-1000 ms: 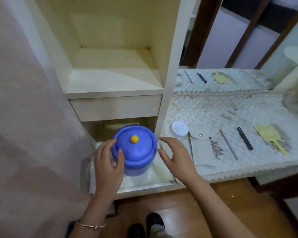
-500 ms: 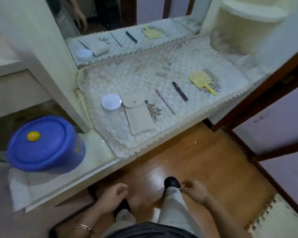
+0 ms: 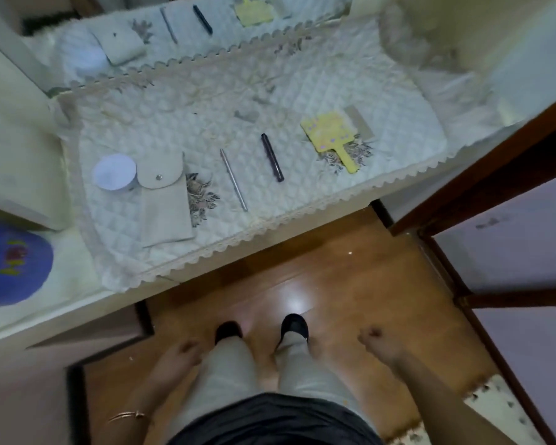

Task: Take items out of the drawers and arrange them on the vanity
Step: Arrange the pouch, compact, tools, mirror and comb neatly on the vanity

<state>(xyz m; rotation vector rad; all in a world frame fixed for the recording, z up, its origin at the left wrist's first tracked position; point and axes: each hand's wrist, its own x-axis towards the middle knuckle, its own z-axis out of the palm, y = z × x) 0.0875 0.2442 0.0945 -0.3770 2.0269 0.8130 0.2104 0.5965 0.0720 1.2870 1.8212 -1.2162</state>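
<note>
Both hands hang low beside the person's legs, well apart from everything on the vanity: the left hand (image 3: pixel 179 354) is loosely curled with nothing in it, and the right hand (image 3: pixel 377 340) is closed in a loose fist, likewise holding nothing as far as the blurred view shows. The item most likely still to be moved — the blue lidded container (image 3: pixel 12 263) — sits at the far left edge of the view, on the pale surface of the drawer section beside the tabletop (image 3: pixel 302 101), up and to the left of the hands. The left hand is clearly the nearer one, so a reach would go forward and leftward; the container is round, with no long axis to align to. On the quilted cloth covering the tabletop the things lie in a row from left to right: one round white jar (image 3: pixel 114 172), one beige snap pouch (image 3: pixel 165 200) touching it, one slim silver stick (image 3: pixel 234 179), one dark pen-like tube (image 3: pixel 272 157), and one yellow hand mirror (image 3: pixel 329 133) with a grey card (image 3: pixel 360 122) partly under it — six pieces in all. The stick, the tube and the pouch all run lengthwise from the mirror at the back toward the front edge, slightly slanted, and near one another without touching.
</note>
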